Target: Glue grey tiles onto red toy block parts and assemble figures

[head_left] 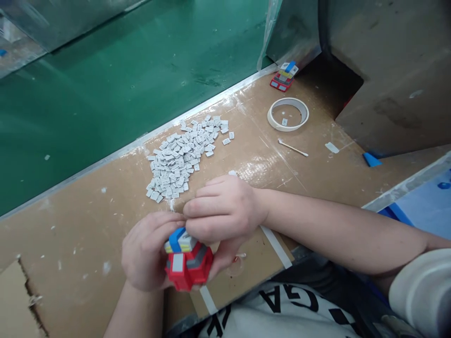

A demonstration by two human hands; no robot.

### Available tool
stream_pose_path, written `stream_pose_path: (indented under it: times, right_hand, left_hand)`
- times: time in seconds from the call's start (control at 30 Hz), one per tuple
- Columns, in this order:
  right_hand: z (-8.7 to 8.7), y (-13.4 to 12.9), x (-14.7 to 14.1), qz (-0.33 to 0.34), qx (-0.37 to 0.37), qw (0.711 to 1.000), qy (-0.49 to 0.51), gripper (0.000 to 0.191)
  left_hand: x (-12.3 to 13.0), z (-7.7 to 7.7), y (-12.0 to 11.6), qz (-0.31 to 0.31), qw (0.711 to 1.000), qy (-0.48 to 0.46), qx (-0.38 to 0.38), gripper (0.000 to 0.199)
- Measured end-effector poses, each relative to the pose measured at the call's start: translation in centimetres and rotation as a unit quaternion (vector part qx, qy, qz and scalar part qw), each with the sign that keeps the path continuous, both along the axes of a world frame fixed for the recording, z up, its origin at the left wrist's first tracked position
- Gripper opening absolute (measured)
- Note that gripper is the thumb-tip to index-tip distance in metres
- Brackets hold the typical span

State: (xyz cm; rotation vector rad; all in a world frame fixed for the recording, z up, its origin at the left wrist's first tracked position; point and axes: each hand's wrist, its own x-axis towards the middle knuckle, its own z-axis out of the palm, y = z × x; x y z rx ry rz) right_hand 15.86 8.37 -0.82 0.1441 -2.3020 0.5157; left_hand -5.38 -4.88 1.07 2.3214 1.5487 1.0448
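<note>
Between my two hands is a red toy piece (189, 265) with grey panels and a white and yellow top, crossed by a strip of blue tape (176, 240). My left hand (150, 251) wraps round its left side, fingers curled behind it. My right hand (225, 216) closes over its top and right side, with the thumb along the right edge. The fingertips of both hands meet behind the toy, so their exact contact is hidden. Just beyond my hands lies a heap of small light-grey rectangular tiles (176, 162).
At the back right stands a similar red toy piece (282, 77) with blue tape. Nearer are a roll of masking tape (306, 115) and a cotton swab (293, 148). A green wall (141, 70) bounds the cardboard-covered table (84, 244); torn cardboard (16, 300) lies at left.
</note>
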Motion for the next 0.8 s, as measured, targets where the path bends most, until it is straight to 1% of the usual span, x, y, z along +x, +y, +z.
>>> stream_pose_path:
  times: [0.07, 0.1, 0.13, 0.17, 0.2, 0.23, 0.3, 0.33, 0.37, 0.4, 0.43, 0.47, 0.5, 0.57, 0.63, 0.67, 0.7, 0.73, 0.77, 0.8]
  right_hand:
    - [-0.4, 0.3, 0.0, 0.013, -0.098, 0.995, -0.016, 0.061]
    - [-0.5, 0.5, 0.0, 0.025, -0.16, 0.987, -0.022, 0.063]
    - [-0.5, 0.7, -0.1, 0.044, -0.227, 0.972, -0.03, 0.065]
    - [-0.5, 1.0, -0.1, 0.072, -0.297, 0.951, -0.044, 0.068]
    - [-0.5, 1.2, -0.2, 0.108, -0.365, 0.922, -0.064, 0.072]
    - [-0.4, 1.3, -0.2, 0.15, -0.426, 0.888, -0.086, 0.075]
    - [-0.2, 1.2, -0.4, 0.222, -0.522, 0.816, -0.114, 0.078]
    - [-0.3, 1.0, -0.5, 0.243, -0.557, 0.786, -0.116, 0.077]
    - [-0.4, 0.8, -0.6, 0.249, -0.585, 0.763, -0.113, 0.073]
    - [-0.6, 0.6, -0.7, 0.24, -0.607, 0.75, -0.105, 0.069]
    - [-0.9, 0.5, -0.8, 0.215, -0.624, 0.746, -0.092, 0.066]
    - [-1.2, 0.7, -1.0, 0.175, -0.633, 0.75, -0.074, 0.066]
    - [-1.6, 1.2, -1.2, 0.124, -0.633, 0.763, -0.051, 0.068]
    - [-2.1, 3.6, -2.1, -0.014, -0.593, 0.805, 0.006, 0.067]
    - [-2.1, 7.7, -3.4, -0.173, -0.501, 0.847, 0.04, 0.06]
    - [-1.9, 10.2, -4.2, -0.246, -0.447, 0.859, 0.029, 0.058]
    - [-1.6, 12.8, -5.1, -0.305, -0.409, 0.86, 0.003, 0.056]
    - [-1.3, 15.4, -6.0, -0.348, -0.388, 0.853, -0.037, 0.054]
    - [-1.1, 17.8, -6.8, -0.383, -0.38, 0.839, -0.074, 0.051]
    - [-0.9, 19.9, -7.5, -0.399, -0.377, 0.831, -0.09, 0.048]
  left_hand:
    - [0.5, 0.3, 0.6, -0.01, 0.999, -0.017, 0.034, 0.038]
    - [0.8, 0.3, 0.9, -0.002, 0.998, -0.021, 0.056, 0.039]
    - [0.9, 0.2, 1.2, 0.014, 0.996, -0.022, 0.08, 0.042]
    - [1.0, -0.1, 1.5, 0.031, 0.994, -0.024, 0.106, 0.045]
    - [1.1, -0.4, 1.7, 0.045, 0.99, -0.028, 0.13, 0.047]
    - [1.1, -0.8, 1.9, 0.052, 0.988, -0.032, 0.144, 0.049]
    - [1.1, -1.5, 2.3, 0.054, 0.989, -0.043, 0.133, 0.048]
    - [1.0, -1.9, 2.5, 0.052, 0.991, -0.048, 0.115, 0.048]
    - [1.0, -2.2, 2.7, 0.052, 0.993, -0.052, 0.097, 0.049]
    - [0.9, -2.5, 3.0, 0.052, 0.994, -0.056, 0.083, 0.053]
    - [0.8, -2.8, 3.2, 0.055, 0.994, -0.064, 0.074, 0.059]
    - [0.7, -3.1, 3.5, 0.059, 0.993, -0.078, 0.072, 0.066]
    - [0.5, -3.3, 3.8, 0.066, 0.99, -0.098, 0.076, 0.072]
    - [0.3, -3.7, 4.3, 0.089, 0.982, -0.145, 0.086, 0.074]
    - [0.0, -4.0, 4.6, 0.109, 0.974, -0.174, 0.096, 0.064]
    - [-0.1, -4.0, 4.6, 0.114, 0.973, -0.174, 0.098, 0.058]
    - [-0.2, -4.1, 4.6, 0.114, 0.974, -0.167, 0.098, 0.053]
    - [-0.2, -4.2, 4.5, 0.109, 0.977, -0.154, 0.096, 0.049]
    - [-0.2, -4.2, 4.4, 0.104, 0.98, -0.14, 0.092, 0.045]
    - [-0.1, -4.2, 4.3, 0.099, 0.983, -0.129, 0.085, 0.041]
